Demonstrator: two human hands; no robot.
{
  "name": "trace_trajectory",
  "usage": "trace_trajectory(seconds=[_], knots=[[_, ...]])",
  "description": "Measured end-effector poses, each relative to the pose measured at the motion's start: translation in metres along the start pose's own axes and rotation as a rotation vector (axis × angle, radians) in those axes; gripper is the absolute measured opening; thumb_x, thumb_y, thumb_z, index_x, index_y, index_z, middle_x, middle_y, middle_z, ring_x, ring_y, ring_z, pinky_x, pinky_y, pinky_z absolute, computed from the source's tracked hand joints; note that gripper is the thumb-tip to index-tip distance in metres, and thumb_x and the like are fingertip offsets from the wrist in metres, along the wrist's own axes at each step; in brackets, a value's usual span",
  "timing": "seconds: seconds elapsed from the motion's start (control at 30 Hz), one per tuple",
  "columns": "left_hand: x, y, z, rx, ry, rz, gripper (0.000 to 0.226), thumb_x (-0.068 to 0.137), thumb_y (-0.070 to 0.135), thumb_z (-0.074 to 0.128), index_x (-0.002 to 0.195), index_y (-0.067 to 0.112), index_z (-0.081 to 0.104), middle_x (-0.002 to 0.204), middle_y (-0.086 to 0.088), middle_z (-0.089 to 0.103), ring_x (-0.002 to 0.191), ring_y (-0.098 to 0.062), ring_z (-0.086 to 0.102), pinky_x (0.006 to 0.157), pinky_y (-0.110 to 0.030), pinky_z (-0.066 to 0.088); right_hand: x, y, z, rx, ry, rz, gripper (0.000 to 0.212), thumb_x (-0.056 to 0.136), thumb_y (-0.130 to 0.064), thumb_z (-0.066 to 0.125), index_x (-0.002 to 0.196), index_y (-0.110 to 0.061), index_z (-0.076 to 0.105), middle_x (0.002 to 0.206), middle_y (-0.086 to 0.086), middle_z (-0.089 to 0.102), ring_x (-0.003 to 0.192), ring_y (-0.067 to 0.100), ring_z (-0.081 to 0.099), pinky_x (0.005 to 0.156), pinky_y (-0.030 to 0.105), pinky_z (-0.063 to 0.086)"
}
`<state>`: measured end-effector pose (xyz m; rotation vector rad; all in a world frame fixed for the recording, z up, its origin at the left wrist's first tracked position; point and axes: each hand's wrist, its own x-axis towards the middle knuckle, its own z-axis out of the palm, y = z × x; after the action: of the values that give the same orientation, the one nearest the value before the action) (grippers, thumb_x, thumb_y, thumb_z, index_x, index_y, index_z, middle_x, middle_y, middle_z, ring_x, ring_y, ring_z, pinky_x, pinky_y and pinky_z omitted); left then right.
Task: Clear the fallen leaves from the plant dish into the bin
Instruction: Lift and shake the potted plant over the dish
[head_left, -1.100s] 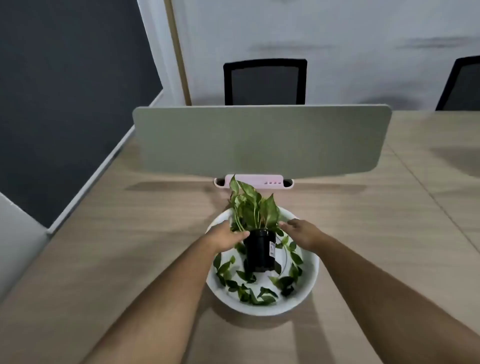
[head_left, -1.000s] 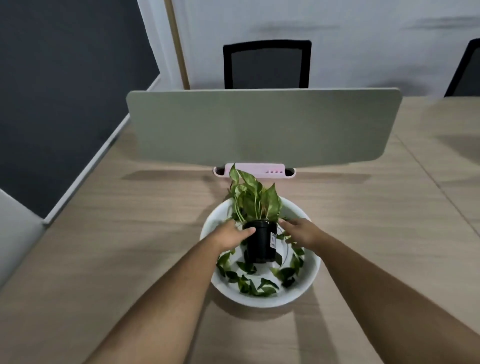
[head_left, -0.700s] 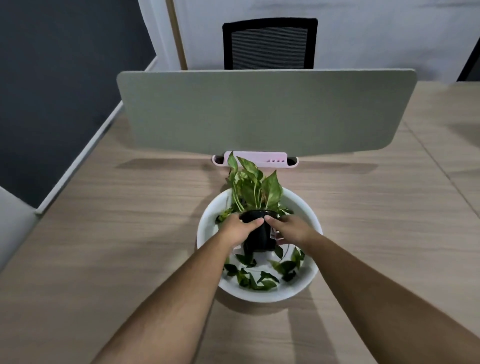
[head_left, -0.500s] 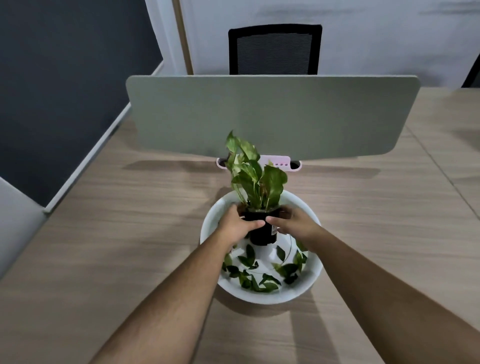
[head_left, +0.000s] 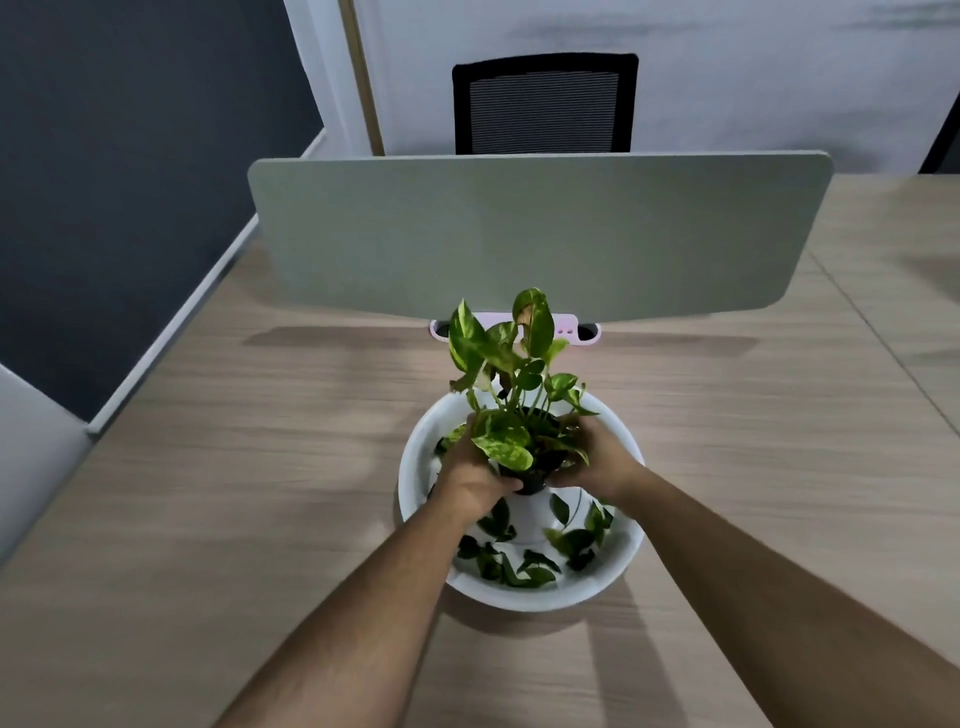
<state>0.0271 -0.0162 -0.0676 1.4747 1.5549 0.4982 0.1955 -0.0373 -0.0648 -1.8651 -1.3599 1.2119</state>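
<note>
Now your left hand and right hand clasp the black pot from both sides, probably lifted, so the fallen leaves in the white dish become reachable; no bin shows.

wooden desk, grey divider, black chair

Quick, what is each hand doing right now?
Left hand: closed on the black pot, left side.
Right hand: closed on the same pot, right side.
</note>
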Motion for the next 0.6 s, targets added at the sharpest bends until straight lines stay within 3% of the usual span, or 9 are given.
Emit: trace_trajectory(seconds=[0.07,0.13,0.17,0.23,0.3,0.33,0.47,0.6], knots=[[-0.003,0.003,-0.001,0.068,-0.008,0.03,0.076,0.065,0.009,0.083,0.132,0.007,0.047,0.134,-0.008,0.055,0.127,-0.024,0.048,0.109,-0.026,0.036,-0.003,-0.003,0.0,-0.049,0.001,0.003,0.082,0.059,0.003,0.08,0.129,-0.006,0.039,0.125,0.011,0.054,0.117,0.026,0.053,0.096,0.031,0.05],[-0.005,0.006,-0.004,0.159,-0.04,0.046,0.08,0.067,0.015,0.082,0.137,0.009,0.042,0.141,-0.008,0.049,0.132,-0.024,0.043,0.113,-0.028,0.033,-0.006,-0.004,-0.003,-0.075,-0.016,0.01,0.073,0.066,0.01,0.073,0.129,-0.002,0.038,0.12,0.007,0.051,0.107,0.018,0.051,0.069,0.002,0.045],[-0.006,0.007,-0.006,0.221,-0.059,0.04,0.082,0.069,0.018,0.081,0.139,0.011,0.039,0.143,-0.007,0.046,0.133,-0.023,0.041,0.113,-0.027,0.032,-0.009,-0.003,-0.006,-0.082,-0.019,0.014,0.07,0.069,0.012,0.071,0.13,-0.002,0.038,0.121,0.007,0.051,0.103,0.017,0.049,0.058,-0.001,0.041],[-0.007,0.01,-0.011,0.313,-0.079,0.061,0.078,0.073,0.016,0.078,0.14,0.011,0.038,0.145,-0.006,0.045,0.131,-0.022,0.043,0.104,-0.018,0.034,-0.013,-0.001,-0.01,-0.136,0.002,0.025,0.066,0.071,0.007,0.07,0.129,-0.007,0.042,0.128,0.008,0.054,0.102,0.021,0.054,0.062,0.006,0.043],[-0.006,0.004,-0.018,0.416,-0.128,0.112,0.063,0.081,0.007,0.069,0.137,0.006,0.041,0.141,-0.009,0.047,0.114,-0.02,0.055,0.081,-0.006,0.042,-0.019,0.001,-0.017,-0.25,0.04,0.027,0.057,0.074,-0.001,0.071,0.126,-0.011,0.049,0.127,0.006,0.058,0.108,0.023,0.058,0.079,0.02,0.045],[-0.008,0.002,-0.022,0.456,-0.127,0.136,0.054,0.084,0.008,0.067,0.133,0.006,0.045,0.137,-0.009,0.05,0.106,-0.019,0.059,0.075,-0.007,0.046,-0.023,0.0,-0.021,-0.311,0.055,0.015,0.051,0.075,-0.004,0.069,0.122,-0.012,0.053,0.124,0.007,0.06,0.108,0.023,0.058,0.083,0.022,0.043],[-0.024,-0.001,-0.034,0.579,-0.049,0.088,0.036,0.075,0.029,0.074,0.107,0.021,0.06,0.125,-0.001,0.056,0.105,-0.022,0.059,0.086,-0.031,0.051,-0.04,0.001,-0.025,-0.483,0.039,-0.066,0.031,0.079,-0.004,0.062,0.109,-0.014,0.063,0.114,0.007,0.066,0.094,0.02,0.059,0.081,0.024,0.043],[-0.036,-0.008,-0.029,0.727,-0.115,0.202,0.05,0.075,0.035,0.072,0.121,0.026,0.052,0.131,-0.001,0.049,0.113,-0.023,0.054,0.087,-0.033,0.048,-0.052,0.011,-0.016,-0.62,-0.059,-0.112,0.038,0.079,-0.006,0.062,0.115,-0.018,0.06,0.121,0.006,0.061,0.095,0.018,0.056,0.082,0.024,0.042]])
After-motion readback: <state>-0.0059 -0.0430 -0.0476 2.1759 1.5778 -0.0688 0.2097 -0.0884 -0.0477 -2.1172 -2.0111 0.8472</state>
